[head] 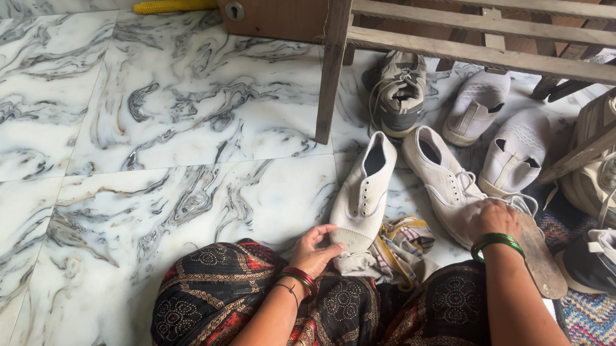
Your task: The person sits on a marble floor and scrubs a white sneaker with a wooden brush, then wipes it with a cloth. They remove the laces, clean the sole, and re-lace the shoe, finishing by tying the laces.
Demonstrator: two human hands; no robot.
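Closest up is a lap in dark patterned fabric [350, 326], both forearms reaching forward over it. Left hand [317, 249], red bangles on the wrist, has its grip curled around the heel of a white canvas lace-up shoe [364, 189] lying on the grey-veined marble floor [127, 130]. Right hand [495, 220], green bangle, presses down on the second white canvas shoe [445, 181] just beside it; fingers hidden, so can't tell the grip. Two white slip-ons [498, 128] sit under a wooden slatted rack [501, 23], near a crumpled striped cloth [399, 244].
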